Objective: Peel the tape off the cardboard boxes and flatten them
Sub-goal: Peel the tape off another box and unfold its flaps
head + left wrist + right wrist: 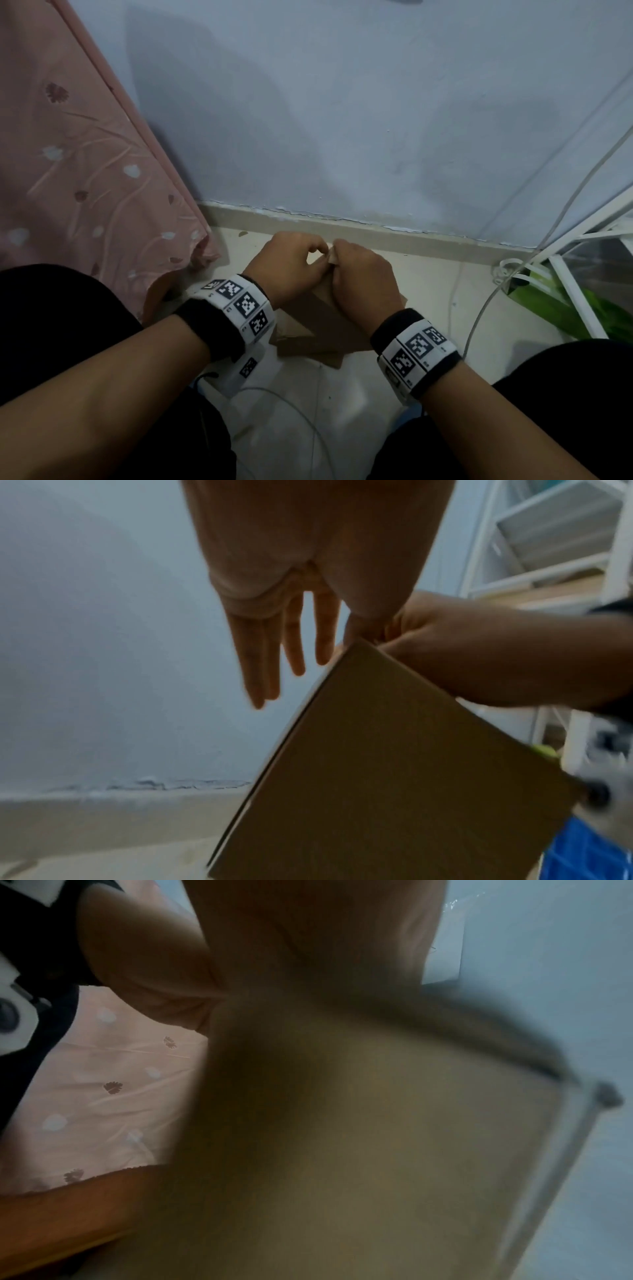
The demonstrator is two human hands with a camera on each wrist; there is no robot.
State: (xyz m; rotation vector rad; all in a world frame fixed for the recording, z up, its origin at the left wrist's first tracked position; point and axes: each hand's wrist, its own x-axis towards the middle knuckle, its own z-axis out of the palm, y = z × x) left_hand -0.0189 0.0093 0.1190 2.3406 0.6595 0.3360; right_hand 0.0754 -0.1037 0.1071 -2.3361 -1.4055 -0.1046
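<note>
A brown cardboard box [325, 318] is held up off the floor between my knees, tilted on edge. My right hand [359, 274] grips its top corner, fingers curled over the edge; the left wrist view shows that grip [455, 653] above the box's flat side [394, 777]. My left hand [291, 260] meets it at the same corner. Its fingers [294, 647] hang straight beside the box and its thumb touches the corner. A small pale strip [330, 255], perhaps tape, shows between the two hands. The right wrist view is mostly blurred cardboard [377, 1137].
A pink patterned cloth [68, 171] hangs at the left. A pale blue wall [376, 120] and skirting [376, 233] lie just beyond the box. A white rack [575, 274], green plastic [555, 308] and thin cables [479, 308] fill the right. My black-trousered knees flank the pale floor [342, 394].
</note>
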